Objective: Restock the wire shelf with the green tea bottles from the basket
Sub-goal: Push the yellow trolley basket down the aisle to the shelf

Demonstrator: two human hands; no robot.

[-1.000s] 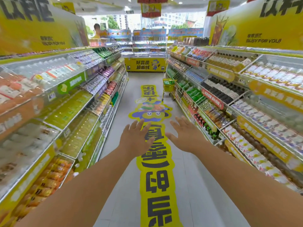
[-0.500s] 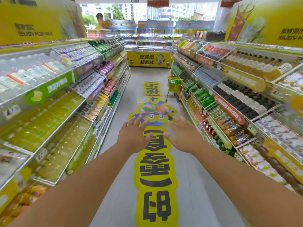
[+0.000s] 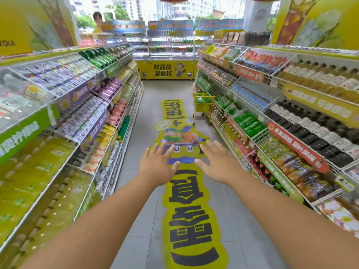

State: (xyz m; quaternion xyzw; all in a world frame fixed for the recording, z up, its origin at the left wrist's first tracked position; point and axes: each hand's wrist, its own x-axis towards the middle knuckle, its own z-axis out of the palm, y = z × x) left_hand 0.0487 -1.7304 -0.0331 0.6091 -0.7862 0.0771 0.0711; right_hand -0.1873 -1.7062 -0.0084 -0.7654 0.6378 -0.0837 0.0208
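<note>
Far down the aisle a yellow basket cart stands against the right-hand shelves, with green bottles inside it. Beside it the wire shelf on the right carries green-labelled bottles. My left hand and my right hand are stretched out in front of me over the aisle floor, palms down, fingers spread. Both hold nothing and are well short of the cart.
Tall shelves packed with drink bottles line both sides of the narrow aisle. A long yellow floor sticker runs down the grey floor. A yellow chest freezer closes the far end, and a person stands behind the left shelving.
I have moved forward down the aisle; the cart and freezer are nearer and larger. Both hands stay stretched out, open and empty.
</note>
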